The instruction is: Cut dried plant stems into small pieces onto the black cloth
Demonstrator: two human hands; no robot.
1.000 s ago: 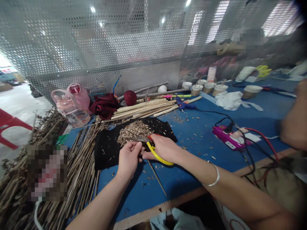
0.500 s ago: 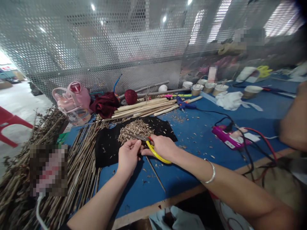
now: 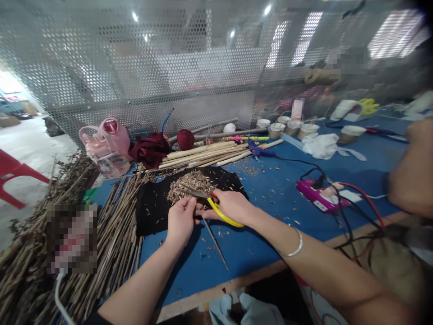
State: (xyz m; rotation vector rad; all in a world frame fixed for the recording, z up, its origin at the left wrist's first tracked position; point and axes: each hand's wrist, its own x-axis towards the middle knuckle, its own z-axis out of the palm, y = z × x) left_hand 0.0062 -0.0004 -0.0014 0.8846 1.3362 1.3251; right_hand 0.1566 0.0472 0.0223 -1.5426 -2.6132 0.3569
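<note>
My right hand (image 3: 230, 205) grips a pair of scissors with yellow handles (image 3: 225, 218), their metal blades pointing left over the pile. My left hand (image 3: 181, 219) is closed, thumb and fingers pinched near the blades on a thin dry stick (image 3: 214, 241). That stick slants from between my hands down to the right over the blue table; its upper end is hidden by my fingers. Just beyond both hands, a heap of small cut brown pieces (image 3: 192, 184) lies on a black cloth (image 3: 152, 216).
Long dry stalks (image 3: 115, 239) are piled at left. Behind the cloth lie pale wooden rods (image 3: 203, 153), a blue glue gun (image 3: 259, 150) and a dark red yarn ball (image 3: 186, 139). A purple power strip (image 3: 314, 195) with cables sits at right, near another person's arm (image 3: 411, 171).
The view has shifted slightly. The lower end of the stick has swung a little left and up; both hands keep nearly the same place and hold.
</note>
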